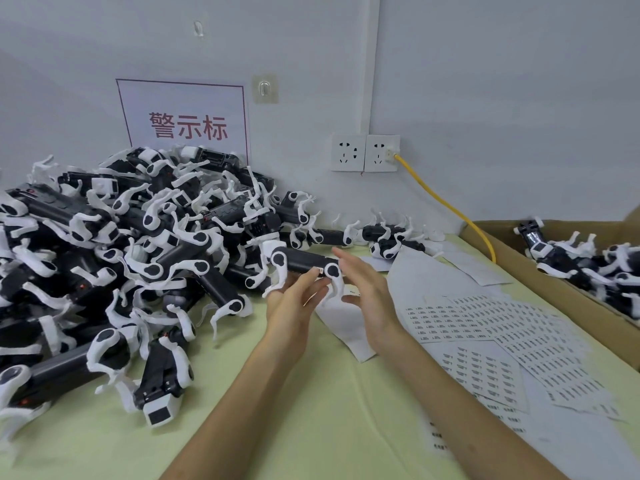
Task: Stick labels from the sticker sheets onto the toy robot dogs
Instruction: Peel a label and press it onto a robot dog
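Observation:
A black toy robot dog (pixel 304 263) with white legs is held above the table near the middle. My left hand (pixel 294 299) holds it from below, fingers up against its underside and thumb near a small label on its right end. My right hand (pixel 367 289) is just to the right of the dog with straight fingers beside its end and thumb spread below. Sticker sheets (pixel 491 323) with rows of small printed labels lie on the table to the right of my hands.
A big heap of black and white robot dogs (pixel 121 254) fills the left of the pale green table (pixel 311 410). A cardboard box (pixel 568 292) with more dogs stands at the right. A yellow cable (pixel 446 202) runs from the wall socket. Peeled backing paper (pixel 346 327) lies under my hands.

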Tool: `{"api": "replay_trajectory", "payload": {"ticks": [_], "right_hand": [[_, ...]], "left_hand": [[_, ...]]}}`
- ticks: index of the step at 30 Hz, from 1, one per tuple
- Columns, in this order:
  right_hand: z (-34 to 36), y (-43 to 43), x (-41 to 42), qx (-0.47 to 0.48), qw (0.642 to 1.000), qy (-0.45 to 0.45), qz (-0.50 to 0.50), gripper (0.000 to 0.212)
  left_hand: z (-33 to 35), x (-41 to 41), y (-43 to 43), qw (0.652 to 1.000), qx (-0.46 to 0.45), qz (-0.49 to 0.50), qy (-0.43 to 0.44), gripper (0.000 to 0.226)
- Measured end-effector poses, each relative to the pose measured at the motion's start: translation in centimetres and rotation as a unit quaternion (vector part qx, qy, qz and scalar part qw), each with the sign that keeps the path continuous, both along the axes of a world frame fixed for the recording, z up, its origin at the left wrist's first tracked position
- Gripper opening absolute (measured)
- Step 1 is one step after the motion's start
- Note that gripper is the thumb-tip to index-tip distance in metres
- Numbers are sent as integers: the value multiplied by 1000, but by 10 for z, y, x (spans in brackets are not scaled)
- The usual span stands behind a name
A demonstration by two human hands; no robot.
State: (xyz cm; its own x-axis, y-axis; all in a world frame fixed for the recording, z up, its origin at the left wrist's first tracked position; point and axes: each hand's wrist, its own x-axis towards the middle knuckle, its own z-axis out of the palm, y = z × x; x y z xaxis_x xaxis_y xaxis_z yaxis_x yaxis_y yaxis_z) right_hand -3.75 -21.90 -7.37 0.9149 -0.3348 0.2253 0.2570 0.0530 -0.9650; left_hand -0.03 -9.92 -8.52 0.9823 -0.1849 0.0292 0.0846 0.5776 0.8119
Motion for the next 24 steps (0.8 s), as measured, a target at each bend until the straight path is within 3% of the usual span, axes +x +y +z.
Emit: {"api": "replay_trajectory", "payload": {"ticks": [8, 13, 18, 24], "right_hand": [[-1, 3, -1, -51, 998, -16, -41, 13], [-3, 6, 0, -44, 999, -16, -21, 15], [-3, 5, 1, -19, 1000, -16, -15, 15], [-5, 3, 1, -34, 999, -17, -5, 16]], "left_hand": [[-1, -1, 0, 996, 75, 25, -51, 10], [-5, 3, -2, 991, 99, 67, -62, 27], [-2, 6, 1, 996, 55, 61, -23, 41], [-2, 2, 1, 992, 98, 40, -65, 25]]}}
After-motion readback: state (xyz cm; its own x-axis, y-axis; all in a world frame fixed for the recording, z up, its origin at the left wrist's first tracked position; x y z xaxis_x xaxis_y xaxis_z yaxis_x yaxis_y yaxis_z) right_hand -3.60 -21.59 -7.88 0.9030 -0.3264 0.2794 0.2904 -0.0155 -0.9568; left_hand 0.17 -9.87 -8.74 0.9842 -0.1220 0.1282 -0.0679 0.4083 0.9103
